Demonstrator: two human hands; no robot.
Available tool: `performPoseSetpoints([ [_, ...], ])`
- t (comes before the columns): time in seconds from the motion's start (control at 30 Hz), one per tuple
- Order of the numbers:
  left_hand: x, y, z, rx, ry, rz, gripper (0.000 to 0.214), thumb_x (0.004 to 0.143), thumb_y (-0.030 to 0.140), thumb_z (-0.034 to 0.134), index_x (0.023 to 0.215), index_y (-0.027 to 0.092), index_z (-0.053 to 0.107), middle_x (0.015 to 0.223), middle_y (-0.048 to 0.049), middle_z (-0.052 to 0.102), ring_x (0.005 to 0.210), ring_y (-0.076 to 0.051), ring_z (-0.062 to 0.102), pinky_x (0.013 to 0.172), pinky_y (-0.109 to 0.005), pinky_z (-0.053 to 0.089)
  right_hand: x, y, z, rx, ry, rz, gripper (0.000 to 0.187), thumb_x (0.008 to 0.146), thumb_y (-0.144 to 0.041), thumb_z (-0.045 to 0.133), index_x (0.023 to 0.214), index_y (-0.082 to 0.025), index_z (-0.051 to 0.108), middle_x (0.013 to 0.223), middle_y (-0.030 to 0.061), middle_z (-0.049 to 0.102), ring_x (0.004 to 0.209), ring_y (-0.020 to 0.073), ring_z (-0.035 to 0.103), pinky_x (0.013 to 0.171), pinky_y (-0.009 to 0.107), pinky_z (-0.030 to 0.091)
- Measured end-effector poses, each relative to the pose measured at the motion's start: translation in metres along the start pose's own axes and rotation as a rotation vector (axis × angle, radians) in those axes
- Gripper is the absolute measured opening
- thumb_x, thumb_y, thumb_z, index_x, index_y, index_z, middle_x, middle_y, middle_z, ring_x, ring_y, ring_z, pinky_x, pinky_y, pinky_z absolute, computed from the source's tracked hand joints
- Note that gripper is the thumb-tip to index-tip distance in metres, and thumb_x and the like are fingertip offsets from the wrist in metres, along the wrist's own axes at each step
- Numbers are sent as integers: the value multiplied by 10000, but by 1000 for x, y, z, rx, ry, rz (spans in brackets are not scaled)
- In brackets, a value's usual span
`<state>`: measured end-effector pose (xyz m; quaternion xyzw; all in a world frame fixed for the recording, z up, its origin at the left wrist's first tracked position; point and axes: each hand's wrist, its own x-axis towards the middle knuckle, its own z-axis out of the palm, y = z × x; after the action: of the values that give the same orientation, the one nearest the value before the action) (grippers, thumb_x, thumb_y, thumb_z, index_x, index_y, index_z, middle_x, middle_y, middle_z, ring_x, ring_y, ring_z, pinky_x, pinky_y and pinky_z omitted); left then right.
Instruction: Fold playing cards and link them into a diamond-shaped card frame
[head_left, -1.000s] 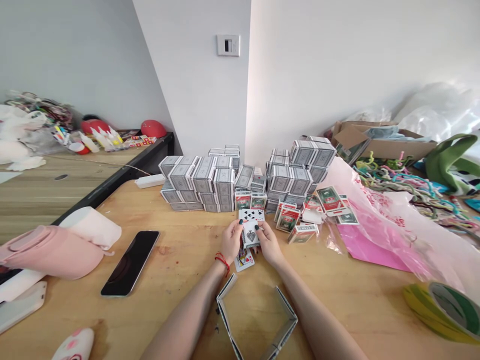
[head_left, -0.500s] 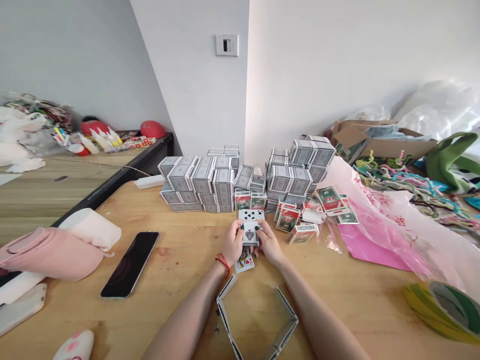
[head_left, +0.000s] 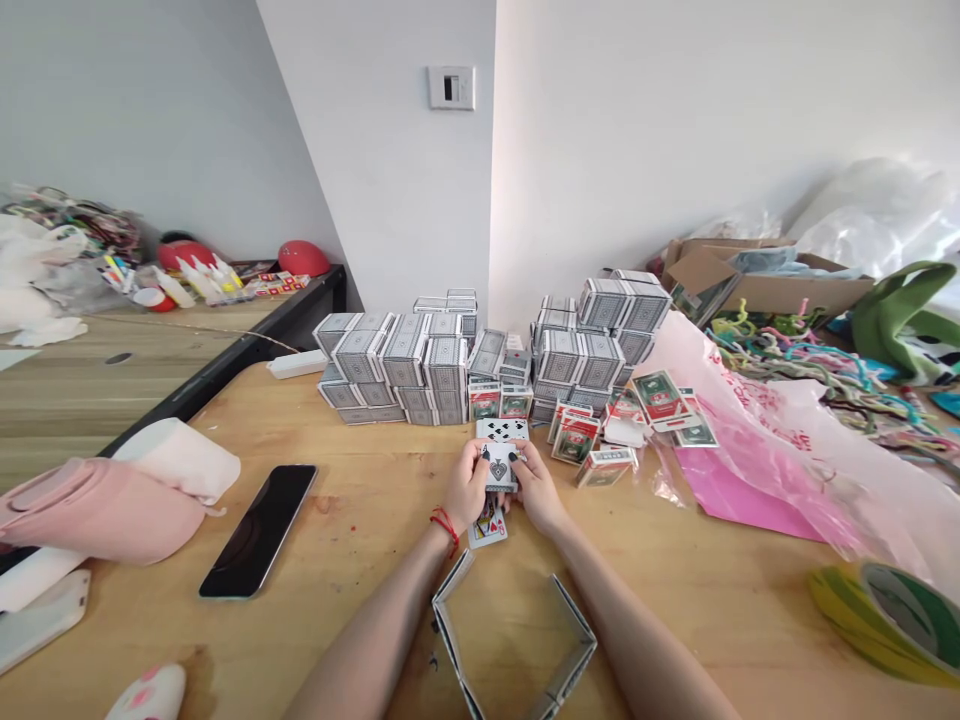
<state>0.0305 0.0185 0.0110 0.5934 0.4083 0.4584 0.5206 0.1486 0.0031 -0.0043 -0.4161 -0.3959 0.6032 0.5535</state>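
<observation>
Between my two hands is a playing card [head_left: 499, 470] with a large ornate spade on its face. My left hand [head_left: 470, 480] grips its left side and my right hand [head_left: 536, 487] its right side, thumbs on top. Just beyond lies a spade card [head_left: 501, 430] with several pips. Below my fingers a queen of hearts [head_left: 487, 527] rests on the table. Nearer to me, between my forearms, stand two bent strips of joined cards, the left strip [head_left: 448, 620] and the right strip [head_left: 574, 640].
Blocks built of folded cards are stacked in a left pile [head_left: 405, 350] and a right pile [head_left: 581, 345]. Card boxes [head_left: 576, 438] lie before the right one. A phone [head_left: 259, 530] and pink visor [head_left: 112, 505] are at left, yellow-green tape [head_left: 847, 610] and pink plastic [head_left: 720, 400] at right.
Almost nothing differs. Both hands keep the card in nearly the same place, and the whole view has shifted very slightly.
</observation>
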Motion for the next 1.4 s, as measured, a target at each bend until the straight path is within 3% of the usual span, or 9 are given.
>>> performPoseSetpoints([
  [0.33, -2, -6, 0, 121, 115, 85, 133, 834, 223, 347, 887, 178, 460, 722, 4, 533, 525, -94, 505, 484, -208, 420, -3, -4, 2, 44, -61, 31, 176, 799, -317, 423, 946, -243, 362, 437, -97, 515, 319, 120, 486, 292, 192, 392],
  [0.73, -4, -3, -2, 243, 163, 132, 133, 785, 155, 345, 800, 180, 476, 693, 5, 536, 587, -112, 498, 549, -217, 400, -3, -6, 0, 73, -112, 48, 151, 780, -303, 437, 905, -239, 382, 457, -96, 521, 318, 124, 491, 304, 212, 393],
  [1.2, -5, 0, -3, 166, 159, 108, 127, 768, 174, 335, 718, 186, 452, 586, 30, 471, 492, -101, 440, 466, -206, 348, -5, -8, 4, 66, -101, 68, 132, 770, -320, 463, 841, -244, 381, 489, -72, 542, 333, 148, 521, 300, 237, 393],
  [1.4, -5, 2, -4, 155, 210, 125, 149, 756, 184, 333, 679, 188, 461, 559, 27, 466, 488, -106, 414, 459, -213, 321, -8, -14, 1, 154, -209, 154, 193, 750, -316, 435, 918, -234, 388, 617, -27, 602, 431, 182, 594, 349, 296, 471],
])
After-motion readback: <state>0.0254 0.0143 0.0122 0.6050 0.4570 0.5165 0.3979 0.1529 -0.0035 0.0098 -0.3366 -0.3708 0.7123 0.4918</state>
